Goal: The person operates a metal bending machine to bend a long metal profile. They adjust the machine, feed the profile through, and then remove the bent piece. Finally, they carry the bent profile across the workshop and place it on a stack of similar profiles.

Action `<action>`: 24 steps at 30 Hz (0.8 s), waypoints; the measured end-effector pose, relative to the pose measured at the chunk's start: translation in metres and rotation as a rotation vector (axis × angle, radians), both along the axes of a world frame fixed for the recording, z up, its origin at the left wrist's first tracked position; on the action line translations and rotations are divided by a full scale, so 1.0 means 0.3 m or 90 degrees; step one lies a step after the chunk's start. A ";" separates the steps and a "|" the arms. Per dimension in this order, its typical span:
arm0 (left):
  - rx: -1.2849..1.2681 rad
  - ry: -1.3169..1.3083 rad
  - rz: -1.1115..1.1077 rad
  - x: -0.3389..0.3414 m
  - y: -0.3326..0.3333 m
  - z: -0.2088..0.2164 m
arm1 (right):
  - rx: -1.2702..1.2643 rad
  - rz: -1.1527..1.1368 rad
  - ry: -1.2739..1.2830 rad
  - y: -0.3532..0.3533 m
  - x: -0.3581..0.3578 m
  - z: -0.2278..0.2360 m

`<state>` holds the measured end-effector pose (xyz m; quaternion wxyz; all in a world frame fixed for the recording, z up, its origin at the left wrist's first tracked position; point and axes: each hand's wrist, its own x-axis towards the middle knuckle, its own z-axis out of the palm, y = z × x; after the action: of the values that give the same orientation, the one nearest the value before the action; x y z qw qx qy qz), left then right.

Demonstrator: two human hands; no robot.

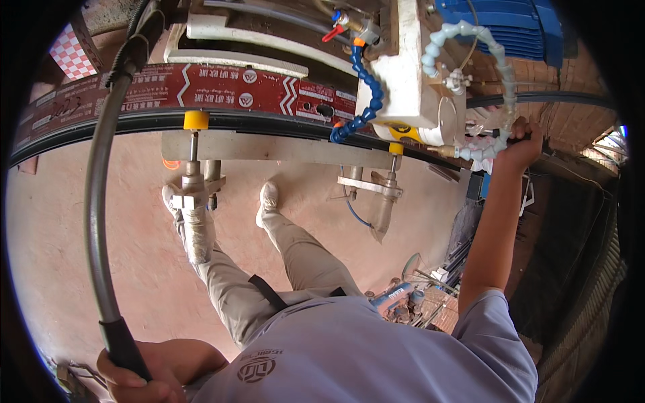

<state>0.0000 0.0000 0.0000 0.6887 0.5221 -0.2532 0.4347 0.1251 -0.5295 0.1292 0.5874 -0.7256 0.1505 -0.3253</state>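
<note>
At the lower left, my left hand (138, 376) is wrapped round the black grip (125, 346) of a long metal lever (99, 221) that rises to the machine at the upper left. My right hand (524, 144) is raised at the right and closed on a dark handle, mostly hidden by the fingers. Beside it curves a pale segmented coolant hose (500, 54) in front of the white machine head (403, 80). A long profile with dark red printed film (215, 94) lies across the machine, its black edge (269, 123) toward me. Two yellow-capped clamps (196, 121) stand against that edge.
A blue segmented hose (375, 94) hangs from a red-handled valve (334, 32). A blue finned motor (500, 30) sits at the upper right. On the floor to my right are a blue tool (393, 297) and several rods (457, 258). My feet stand below the profile.
</note>
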 end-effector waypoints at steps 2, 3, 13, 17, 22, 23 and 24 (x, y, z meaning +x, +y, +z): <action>-0.033 -0.012 -0.014 0.003 -0.003 -0.001 | -0.048 -0.028 0.006 0.027 -0.002 0.013; -0.047 -0.023 -0.023 0.005 -0.002 -0.002 | -0.020 -0.051 0.004 0.039 0.000 0.020; -0.033 -0.002 -0.004 0.018 -0.014 0.016 | -0.027 -0.079 -0.003 0.032 0.035 -0.007; 0.013 -0.006 -0.037 0.027 0.018 0.023 | -0.027 -0.076 0.008 0.046 0.015 -0.015; -0.049 -0.031 0.010 0.012 -0.010 -0.039 | -0.065 -0.051 -0.008 0.030 0.016 -0.006; -0.048 -0.029 0.023 0.006 -0.013 -0.053 | -0.082 -0.050 -0.018 -0.002 0.015 -0.012; -0.047 -0.027 0.035 0.001 -0.016 -0.070 | -0.121 0.000 -0.023 -0.047 0.012 -0.017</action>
<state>0.0003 -0.0049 -0.0210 0.6898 0.4938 -0.2370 0.4734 0.1285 -0.5437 0.1240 0.5185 -0.7721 0.1080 -0.3513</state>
